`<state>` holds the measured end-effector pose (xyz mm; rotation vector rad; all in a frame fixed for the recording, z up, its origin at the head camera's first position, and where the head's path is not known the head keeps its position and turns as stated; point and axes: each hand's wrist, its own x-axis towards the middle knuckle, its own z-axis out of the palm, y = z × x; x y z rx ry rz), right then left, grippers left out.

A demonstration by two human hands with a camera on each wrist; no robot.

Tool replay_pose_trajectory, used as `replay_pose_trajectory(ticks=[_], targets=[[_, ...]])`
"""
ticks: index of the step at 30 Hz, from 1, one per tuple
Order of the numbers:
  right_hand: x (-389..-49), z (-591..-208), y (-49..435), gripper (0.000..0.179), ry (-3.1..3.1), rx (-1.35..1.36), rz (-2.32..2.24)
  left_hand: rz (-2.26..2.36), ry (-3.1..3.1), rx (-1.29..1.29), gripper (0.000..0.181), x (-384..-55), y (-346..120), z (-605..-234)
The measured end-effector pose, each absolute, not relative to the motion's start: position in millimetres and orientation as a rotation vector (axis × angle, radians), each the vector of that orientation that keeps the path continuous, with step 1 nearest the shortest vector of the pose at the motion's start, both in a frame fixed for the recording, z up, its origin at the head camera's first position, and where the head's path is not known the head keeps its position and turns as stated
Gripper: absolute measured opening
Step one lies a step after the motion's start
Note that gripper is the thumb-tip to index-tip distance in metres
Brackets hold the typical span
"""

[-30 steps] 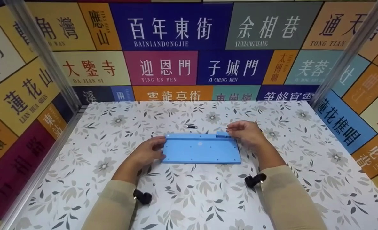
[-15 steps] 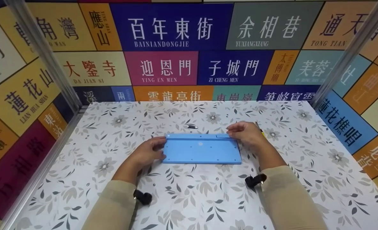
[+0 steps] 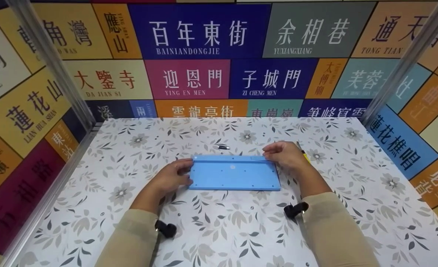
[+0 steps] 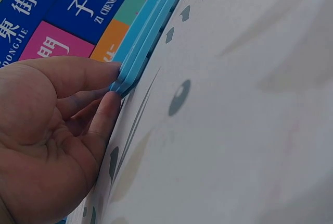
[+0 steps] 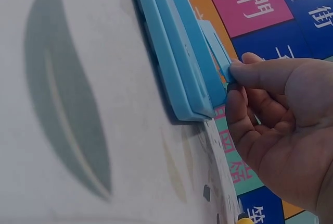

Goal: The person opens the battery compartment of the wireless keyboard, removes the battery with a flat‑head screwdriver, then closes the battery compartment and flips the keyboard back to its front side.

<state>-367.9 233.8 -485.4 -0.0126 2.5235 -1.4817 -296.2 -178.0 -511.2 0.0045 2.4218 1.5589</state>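
A flat blue board (image 3: 234, 172) lies in the middle of the flowery table (image 3: 219, 230). The left hand (image 3: 171, 176) pinches its left edge between thumb and fingers. The right hand (image 3: 285, 155) presses a small blue flap (image 5: 217, 47) at the board's upper right corner with bent fingers. A small dark thing (image 3: 223, 147) lies just above the board.
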Motion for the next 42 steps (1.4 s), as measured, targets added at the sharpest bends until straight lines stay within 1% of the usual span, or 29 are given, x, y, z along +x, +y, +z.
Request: replay_pose_trajectory(ticks=[5,24,32,39,42], targets=[[-369.6,-484.8,232.5,0.029,2.524,0.020,-1.461,1.559,2.414,0.016,0.067,-295.2,-178.0,-509.9],[-373.9,-484.3,229.9,0.026,2.557,0.002,-1.393,1.518,2.440,0.006,0.067,-296.6,-178.8,-511.6],[-378.9,-481.0,228.3,0.027,2.508,0.108,-1.351,1.520,2.438,0.000,0.066,-295.6,-177.2,-509.8],[-381.4,-483.9,227.4,0.034,2.573,-0.026,-1.320,1.581,2.382,0.010,0.069,-295.5,-177.2,-510.5],[-381.7,-481.6,225.2,0.033,2.577,0.010,-1.289,1.561,2.401,-0.008,0.069,-295.2,-176.6,-510.1]])
